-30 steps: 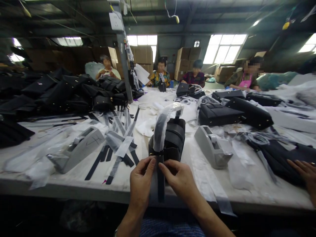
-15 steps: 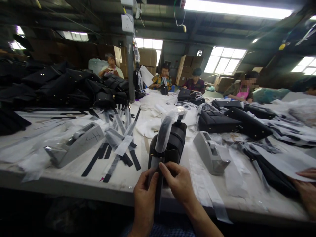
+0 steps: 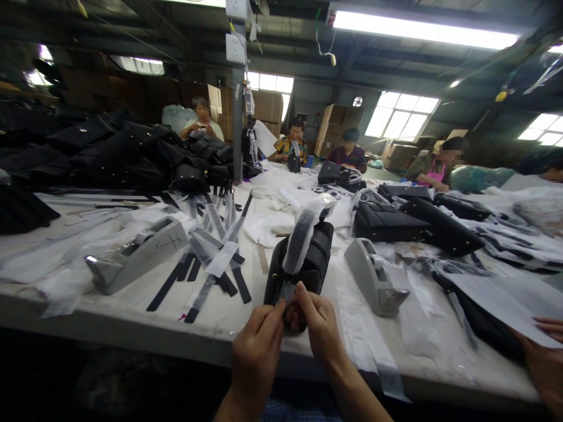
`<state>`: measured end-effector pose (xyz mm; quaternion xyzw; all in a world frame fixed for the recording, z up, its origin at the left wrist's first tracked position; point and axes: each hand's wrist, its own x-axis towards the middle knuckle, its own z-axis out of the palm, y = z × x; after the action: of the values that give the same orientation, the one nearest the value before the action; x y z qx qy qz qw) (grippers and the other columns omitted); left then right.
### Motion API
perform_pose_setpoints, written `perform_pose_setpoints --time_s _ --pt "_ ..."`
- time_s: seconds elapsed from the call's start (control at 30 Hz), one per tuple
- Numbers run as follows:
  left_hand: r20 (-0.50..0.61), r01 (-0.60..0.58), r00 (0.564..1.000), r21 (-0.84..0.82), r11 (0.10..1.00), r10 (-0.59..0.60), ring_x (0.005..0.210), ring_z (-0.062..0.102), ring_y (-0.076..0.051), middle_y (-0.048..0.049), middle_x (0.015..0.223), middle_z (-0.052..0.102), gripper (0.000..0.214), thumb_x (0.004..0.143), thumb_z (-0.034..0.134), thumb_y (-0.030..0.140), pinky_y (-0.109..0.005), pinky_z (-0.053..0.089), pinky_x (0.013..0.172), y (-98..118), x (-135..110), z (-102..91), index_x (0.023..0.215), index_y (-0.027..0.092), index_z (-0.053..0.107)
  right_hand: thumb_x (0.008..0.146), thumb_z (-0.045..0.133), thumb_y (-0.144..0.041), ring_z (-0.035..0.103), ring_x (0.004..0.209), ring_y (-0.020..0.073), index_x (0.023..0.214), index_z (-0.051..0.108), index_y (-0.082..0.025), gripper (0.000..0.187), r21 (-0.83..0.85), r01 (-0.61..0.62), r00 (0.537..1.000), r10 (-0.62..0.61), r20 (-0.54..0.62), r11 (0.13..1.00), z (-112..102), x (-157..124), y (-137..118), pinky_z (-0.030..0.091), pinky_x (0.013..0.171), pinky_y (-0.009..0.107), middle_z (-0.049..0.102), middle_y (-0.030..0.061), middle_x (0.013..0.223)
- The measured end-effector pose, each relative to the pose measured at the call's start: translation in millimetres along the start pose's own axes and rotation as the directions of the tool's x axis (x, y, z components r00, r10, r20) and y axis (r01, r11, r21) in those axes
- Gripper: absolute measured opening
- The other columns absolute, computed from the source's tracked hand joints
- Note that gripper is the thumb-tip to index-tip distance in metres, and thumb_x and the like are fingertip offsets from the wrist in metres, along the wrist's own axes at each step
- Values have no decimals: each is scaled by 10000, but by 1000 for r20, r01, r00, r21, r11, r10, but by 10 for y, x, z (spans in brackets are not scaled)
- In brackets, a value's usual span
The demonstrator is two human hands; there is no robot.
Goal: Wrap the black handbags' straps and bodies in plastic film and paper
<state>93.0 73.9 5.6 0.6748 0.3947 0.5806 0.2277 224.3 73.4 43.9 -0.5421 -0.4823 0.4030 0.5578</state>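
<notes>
A black handbag (image 3: 308, 266) stands on the white table (image 3: 132, 328) right in front of me, its handle wrapped in clear plastic film (image 3: 303, 234). My left hand (image 3: 257, 349) and my right hand (image 3: 319, 328) meet at the bag's near end. Both pinch a narrow black strap in clear film (image 3: 285, 291) that hangs from the bag. The fingertips of both hands are pressed together on it.
Two grey tape dispensers (image 3: 136, 255) (image 3: 373, 275) flank the bag. Loose wrapped straps (image 3: 215, 246) lie to the left, and black bags are piled at far left (image 3: 109, 158) and right (image 3: 396, 220). Another person's hand (image 3: 543, 351) rests at the right edge. Several seated people work at the far end.
My hands have slid up the strap toward the bag, and the strap's hanging end is now gathered between my fingers. The view has tilted upward.
</notes>
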Motion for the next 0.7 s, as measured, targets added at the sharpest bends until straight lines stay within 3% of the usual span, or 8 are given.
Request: perform_pose_setpoints --time_s 0.1,0.17,0.3,0.43,0.5,0.57,0.63,0.7 --pt "33 -28 999 51 998 26 783 727 -180 -59 879 760 352 870 680 176 -195 549 766 -51 -22 -21 1185 323 733 890 590 -588 546 498 118 604 600 -146 526 -72 45 999 -43 34 996 -4 -38 -30 411 498 217 593 24 537" --pt "40 -106 994 82 991 103 809 735 -183 -61 913 768 416 868 676 135 -195 551 790 -78 -45 -30 1237 327 698 876 629 -556 521 477 110 573 571 -153 508 -117 31 999 -30 17 993 1 -51 -34 380 470 211 558 6 501" --pt "121 -306 949 152 940 290 853 738 -175 -67 968 764 564 877 621 39 -197 560 815 -141 -176 -74 1377 299 582 894 604 -542 490 443 97 539 546 -158 526 -77 8 1000 -7 14 997 -2 -37 -2 363 448 206 526 -7 466" --pt "199 -386 909 73 920 366 805 730 -146 -50 924 749 493 894 596 37 -184 576 770 -171 -401 -252 1342 242 622 893 599 -546 501 434 96 537 563 -155 530 -37 -37 999 38 22 999 -47 1 26 384 452 206 535 -4 464" --pt "146 -283 951 46 958 274 827 725 -148 -39 950 748 407 892 622 80 -198 577 780 -130 -440 -380 1264 240 666 897 597 -542 514 437 97 549 575 -155 521 -8 -56 997 56 46 998 -68 10 21 395 459 207 548 -2 472" --pt "23 0 1000 52 999 -1 891 718 -176 -41 1001 747 284 909 632 180 -240 574 815 -52 -370 -473 1177 246 698 894 608 -532 510 443 94 548 575 -156 512 -9 -52 997 52 59 999 -78 11 6 385 459 205 547 -3 479" --pt "-10 332 943 -22 943 -332 924 710 -205 -54 1016 745 215 934 607 327 -280 569 834 37 -213 -483 1091 235 721 894 612 -521 495 449 89 540 570 -156 510 -23 -37 997 38 68 999 -75 11 -4 369 459 204 543 -4 484" --pt "160 543 838 -154 825 -521 914 706 -225 -77 1007 744 309 920 599 456 -305 566 825 120 -38 -407 1044 202 726 897 606 -518 481 454 88 535 557 -158 513 -27 -21 997 23 70 999 -62 16 0 359 459 206 535 -7 489"
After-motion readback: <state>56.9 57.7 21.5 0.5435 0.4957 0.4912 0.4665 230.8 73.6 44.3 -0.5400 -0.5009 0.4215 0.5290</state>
